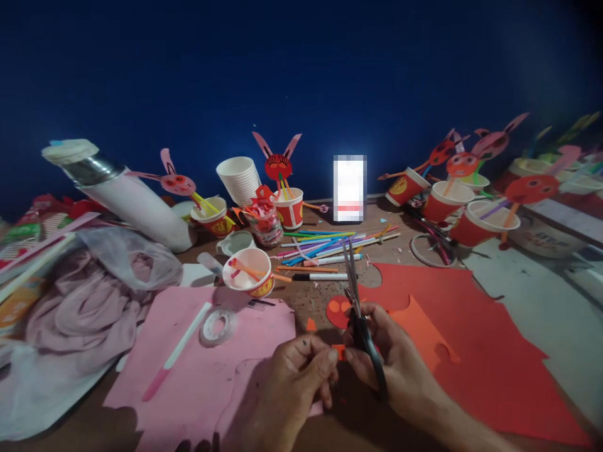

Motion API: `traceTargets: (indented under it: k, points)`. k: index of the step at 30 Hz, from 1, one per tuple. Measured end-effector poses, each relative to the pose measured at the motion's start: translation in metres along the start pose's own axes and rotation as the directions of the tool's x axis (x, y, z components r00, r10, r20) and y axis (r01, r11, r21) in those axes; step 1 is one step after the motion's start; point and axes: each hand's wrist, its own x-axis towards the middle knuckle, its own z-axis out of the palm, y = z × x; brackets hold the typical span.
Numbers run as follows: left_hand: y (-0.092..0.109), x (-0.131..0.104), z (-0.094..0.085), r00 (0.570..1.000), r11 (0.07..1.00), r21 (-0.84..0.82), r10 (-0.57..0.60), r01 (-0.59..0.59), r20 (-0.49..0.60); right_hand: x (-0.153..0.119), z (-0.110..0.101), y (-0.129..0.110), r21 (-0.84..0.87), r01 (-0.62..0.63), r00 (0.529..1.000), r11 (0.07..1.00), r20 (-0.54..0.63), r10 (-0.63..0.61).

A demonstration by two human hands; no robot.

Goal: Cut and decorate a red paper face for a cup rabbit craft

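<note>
Between thumb and finger, my left hand point(301, 376) pinches a small piece of orange paper point(338, 351). My right hand point(393, 348) is closed around black-handled scissors point(360, 326), whose blades point up and away and stand slightly apart. The right fingertips meet the orange piece's other edge. Just beyond the hands lies a red paper disc point(338, 311) with two orange ovals on it. A small orange scrap point(311, 324) sits to its left. Under my right hand are an orange sheet point(421, 333) and a larger red sheet point(490, 351).
A pink sheet point(188, 364) at left carries a tape roll point(217, 327) and a pink-white marker point(176, 353). Behind are a paper cup point(249, 271), colored sticks point(325, 248), a lit screen point(349, 188), and stacked cups point(238, 179). Several rabbit-faced cups and a tilted thermos point(127, 194) line the back.
</note>
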Motion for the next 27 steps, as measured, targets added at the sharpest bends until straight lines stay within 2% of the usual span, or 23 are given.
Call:
traceTargets:
  k: [3, 5, 8, 11, 14, 19, 22, 25, 27]
  points:
    - [0.001, 0.001, 0.003, 1.000, 0.995, -0.102, 0.003, -0.004, -0.004, 0.001, 0.001, 0.000, 0.043, 0.018, 1.000, 0.999, 0.016, -0.019]
    - [0.000, 0.002, 0.005, 0.999, 0.981, -0.187, -0.046, 0.045, 0.000, 0.001, 0.002, -0.001, 0.076, 0.017, 0.999, 0.997, 0.047, -0.021]
    - [-0.003, 0.003, 0.006, 0.995, 0.964, -0.255, -0.056, 0.074, 0.077, 0.000, 0.002, 0.001, 0.120, 0.021, 0.995, 0.993, 0.090, -0.032]
    - [-0.007, 0.005, 0.005, 0.988, 0.952, -0.294, -0.047, 0.089, 0.147, 0.000, 0.001, 0.007, 0.132, 0.028, 0.995, 0.991, 0.094, -0.041]
    - [-0.009, 0.006, 0.005, 0.985, 0.944, -0.314, -0.046, 0.096, 0.165, 0.000, -0.001, 0.012, 0.117, 0.041, 0.995, 0.992, 0.088, -0.051]
    - [-0.011, 0.005, 0.005, 0.982, 0.967, -0.254, 0.039, 0.010, 0.187, 0.002, -0.001, 0.014, 0.101, 0.071, 0.993, 0.992, 0.089, -0.080]
    - [-0.011, 0.002, 0.004, 0.993, 0.991, -0.131, 0.022, -0.006, 0.117, 0.002, 0.001, 0.013, 0.045, 0.105, 0.992, 0.993, 0.068, -0.108]
    - [-0.006, -0.001, 0.003, 1.000, 1.000, -0.002, -0.021, 0.021, -0.008, 0.000, 0.004, 0.010, 0.024, 0.101, 0.994, 0.995, 0.034, -0.102]
    - [-0.002, -0.003, 0.003, 0.997, 1.000, 0.000, 0.027, -0.027, -0.070, -0.001, 0.006, 0.007, 0.031, 0.088, 0.996, 0.996, 0.003, -0.088]
